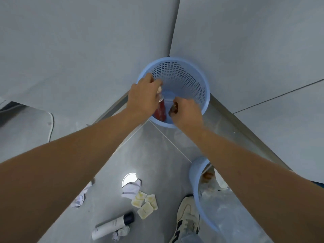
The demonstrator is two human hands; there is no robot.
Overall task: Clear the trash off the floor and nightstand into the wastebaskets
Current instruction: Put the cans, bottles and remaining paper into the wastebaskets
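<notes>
basket: blue, set in wall corner, rim open twd camera
L hand: over rim, fingers grasping red can + white scrap
R hand: over rim, fingers pinching brown bit
floor: paper, bottle near shoe

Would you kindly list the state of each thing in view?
Far blue perforated plastic wastebasket: upright, red can inside.
Near blue plastic wastebasket: upright, holds trash.
White tube with black cap: lying on floor.
Left hand: gripping something pale.
Right hand: pinching brown scrap.
</notes>
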